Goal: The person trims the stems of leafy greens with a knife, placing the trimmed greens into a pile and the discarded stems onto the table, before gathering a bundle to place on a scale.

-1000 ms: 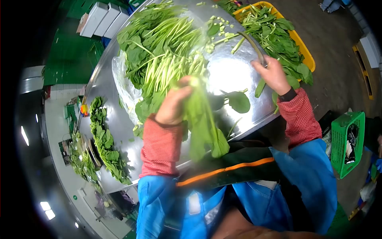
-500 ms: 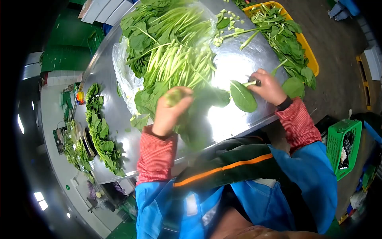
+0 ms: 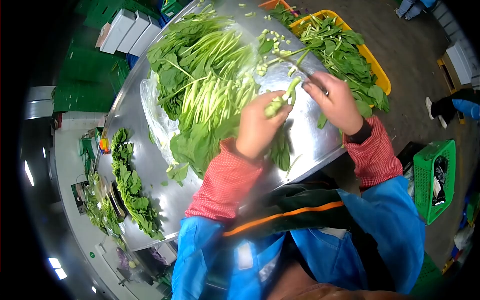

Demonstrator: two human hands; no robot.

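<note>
My left hand (image 3: 262,122) is closed round a bunch of leafy greens (image 3: 281,104); its pale cut stems stick up past the fingers and its leaves hang below. Just right of those stem ends, my right hand (image 3: 337,102) is closed on a thin dark tool that looks like a small knife (image 3: 309,75), mostly hidden by the fingers. A big pile of leafy greens (image 3: 215,95) lies on the metal table (image 3: 312,142), partly on clear plastic (image 3: 155,112). Short cut stem pieces (image 3: 270,42) are scattered beyond my hands.
A yellow crate (image 3: 382,80) heaped with greens stands past the table's right edge. A row of greens (image 3: 130,182) lies along the table's left side. On the floor at right is a green basket (image 3: 422,185). Another person's legs (image 3: 442,107) show at far right.
My left hand has moved right and up with the bunch, close to my right hand. The leaf that was at my right hand is gone from its fingers. A person has appeared at right.
</note>
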